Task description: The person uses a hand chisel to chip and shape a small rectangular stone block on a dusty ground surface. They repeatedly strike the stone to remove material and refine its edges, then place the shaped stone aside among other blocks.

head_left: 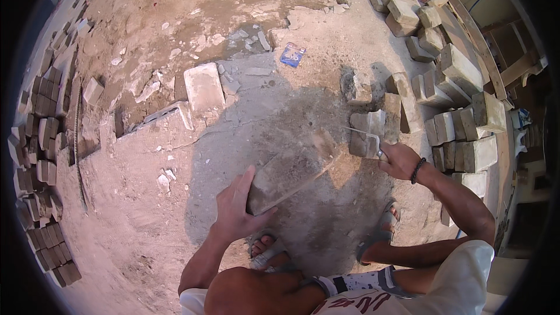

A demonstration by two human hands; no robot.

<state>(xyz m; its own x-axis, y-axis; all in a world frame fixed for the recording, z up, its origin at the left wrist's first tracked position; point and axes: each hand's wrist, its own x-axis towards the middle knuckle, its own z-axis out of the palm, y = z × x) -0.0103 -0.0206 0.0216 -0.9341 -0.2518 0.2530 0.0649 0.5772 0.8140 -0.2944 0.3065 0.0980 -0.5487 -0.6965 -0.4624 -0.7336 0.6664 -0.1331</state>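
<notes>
My left hand [234, 203] grips the near end of a long grey concrete block [286, 176], thumb on one side and fingers on the other. The block slants up and to the right, and its far end looks rough and dusty. My right hand [400, 161], with a dark bracelet at the wrist, is closed round the handle of a trowel [374, 136]. Its thin bent metal neck points left, toward the block's far end; the blade is seen nearly edge-on and is hard to make out. Just beyond the trowel stands a rough broken block [366, 122].
Stacked pale blocks [461, 73] line the right side, beside wooden planks [475, 29]. Dark brick piles [46, 134] stand along the left. A pale block [204, 86], a blue packet [292, 55] and rubble lie ahead. My sandalled feet [269, 251] are close below the held block.
</notes>
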